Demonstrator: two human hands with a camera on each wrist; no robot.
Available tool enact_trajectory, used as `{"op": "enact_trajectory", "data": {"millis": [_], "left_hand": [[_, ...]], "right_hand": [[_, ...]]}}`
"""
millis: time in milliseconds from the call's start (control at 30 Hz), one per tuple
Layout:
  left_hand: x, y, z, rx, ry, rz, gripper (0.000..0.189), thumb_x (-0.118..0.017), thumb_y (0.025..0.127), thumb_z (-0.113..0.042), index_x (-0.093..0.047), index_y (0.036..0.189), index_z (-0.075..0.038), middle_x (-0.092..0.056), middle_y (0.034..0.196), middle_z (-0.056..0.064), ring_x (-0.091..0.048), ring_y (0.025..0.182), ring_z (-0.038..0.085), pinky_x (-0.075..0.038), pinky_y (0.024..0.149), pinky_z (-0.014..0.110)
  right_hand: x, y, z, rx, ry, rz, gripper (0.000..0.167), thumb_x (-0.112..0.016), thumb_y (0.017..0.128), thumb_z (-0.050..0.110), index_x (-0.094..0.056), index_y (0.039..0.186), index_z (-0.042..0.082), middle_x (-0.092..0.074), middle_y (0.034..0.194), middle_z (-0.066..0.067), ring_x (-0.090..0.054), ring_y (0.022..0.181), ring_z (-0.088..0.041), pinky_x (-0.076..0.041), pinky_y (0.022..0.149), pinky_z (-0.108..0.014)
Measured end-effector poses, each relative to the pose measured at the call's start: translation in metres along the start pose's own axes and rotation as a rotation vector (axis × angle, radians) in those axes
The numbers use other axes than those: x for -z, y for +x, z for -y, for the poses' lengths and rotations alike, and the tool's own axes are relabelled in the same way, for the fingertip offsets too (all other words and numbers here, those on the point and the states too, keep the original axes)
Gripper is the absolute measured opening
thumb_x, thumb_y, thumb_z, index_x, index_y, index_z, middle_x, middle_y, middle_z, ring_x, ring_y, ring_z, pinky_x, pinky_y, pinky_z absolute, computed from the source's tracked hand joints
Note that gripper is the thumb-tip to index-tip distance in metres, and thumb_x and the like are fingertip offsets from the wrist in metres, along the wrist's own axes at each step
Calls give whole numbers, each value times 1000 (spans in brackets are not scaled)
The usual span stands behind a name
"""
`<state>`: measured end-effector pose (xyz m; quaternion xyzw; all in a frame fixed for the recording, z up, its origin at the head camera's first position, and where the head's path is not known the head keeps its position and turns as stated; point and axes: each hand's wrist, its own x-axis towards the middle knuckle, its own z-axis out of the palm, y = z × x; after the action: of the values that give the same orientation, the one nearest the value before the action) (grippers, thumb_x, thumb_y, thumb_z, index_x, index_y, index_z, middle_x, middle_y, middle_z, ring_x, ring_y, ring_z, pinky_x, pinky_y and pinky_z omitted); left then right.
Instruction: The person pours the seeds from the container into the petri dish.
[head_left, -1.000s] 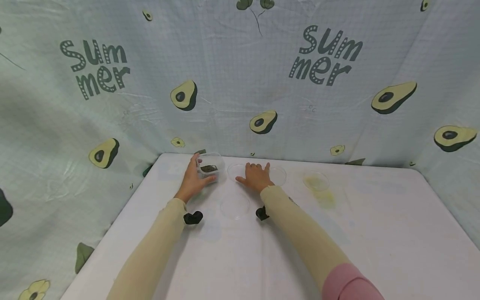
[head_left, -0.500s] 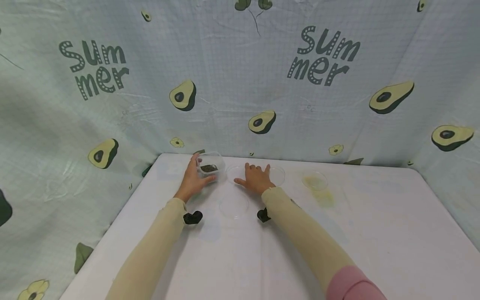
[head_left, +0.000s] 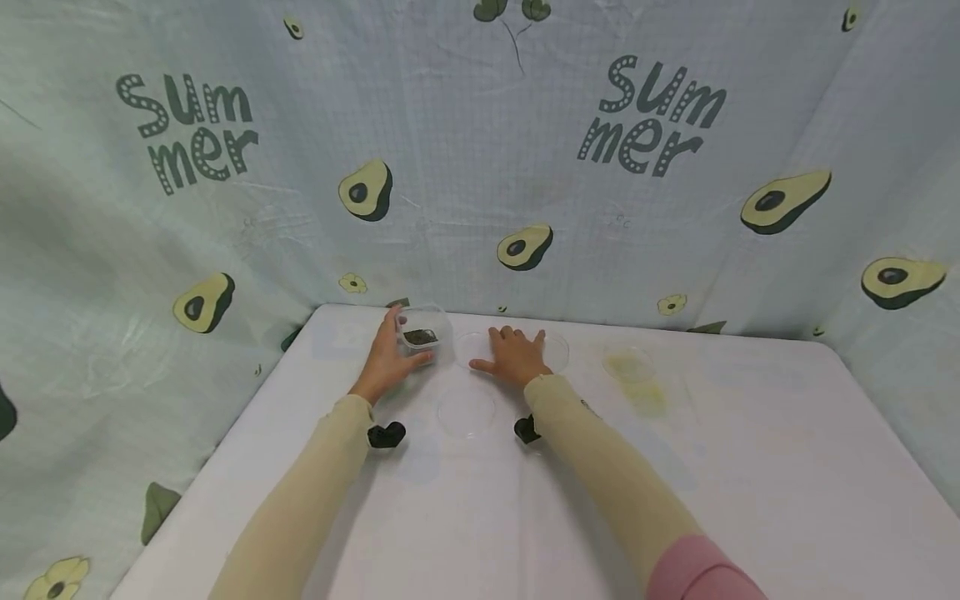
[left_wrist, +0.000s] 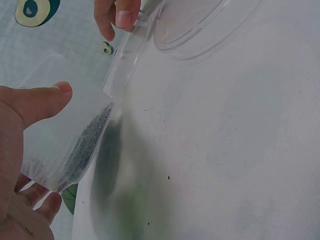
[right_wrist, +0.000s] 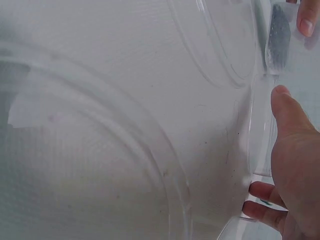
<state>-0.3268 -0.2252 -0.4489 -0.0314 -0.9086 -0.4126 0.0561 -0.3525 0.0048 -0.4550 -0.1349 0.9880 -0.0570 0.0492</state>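
My left hand point(head_left: 384, 358) grips a clear plastic tub point(head_left: 437, 319) at the table's back left, thumb on one side and fingers on the other. The tub is tilted, and small dark grains point(left_wrist: 89, 145) lie heaped along its lower side. Just to the right, my right hand point(head_left: 516, 357) holds a shallow clear round dish point(right_wrist: 260, 127) at its edge, the thumb towards the tub and fingertips along the far side. The tub's lower edge is close to this dish; whether they touch I cannot tell. The hand hides part of the dish.
More clear round dishes stand on the white table point(head_left: 480, 525): one nearer the front point(head_left: 467, 412), another dish right of my hand point(head_left: 557, 353), and a dish farther right point(head_left: 630, 363) by a yellowish stain. A printed cloth point(head_left: 450, 167) hangs behind. Dark specks dot the table.
Both hands, the tub and the dishes keep almost the same places. Only the head view shifts slightly.
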Motion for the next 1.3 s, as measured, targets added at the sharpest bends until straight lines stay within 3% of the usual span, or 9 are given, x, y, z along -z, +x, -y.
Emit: {"op": "enact_trajectory", "data": {"millis": [600,1000,1300], "left_hand": [[-4,4,-11,-16,49,1,101,-79,81,-24,-10,154,-10,-33,151,18,-32,141,34,-28,116,52],[-6,8,-15,-69,102,-22,101,-80,80,-22,-12,154,-10,-33,149,19,-31,141,34,-28,116,51],[-7,8,-19,-79,154,-15,102,-79,81,-25,-11,154,-10,-25,155,20,-26,144,36,-26,117,52]], "right_hand": [[5,2,-3,6,44,6,80,-52,89,64,-34,150,15,-42,151,-10,-41,139,-30,-17,115,-66],[4,5,-6,19,29,1,83,-54,88,64,-35,150,13,-43,150,-10,-43,137,-29,-15,115,-67],[7,0,-5,33,20,7,82,-52,89,65,-35,150,14,-44,149,-10,-44,137,-30,-15,115,-67]]}}
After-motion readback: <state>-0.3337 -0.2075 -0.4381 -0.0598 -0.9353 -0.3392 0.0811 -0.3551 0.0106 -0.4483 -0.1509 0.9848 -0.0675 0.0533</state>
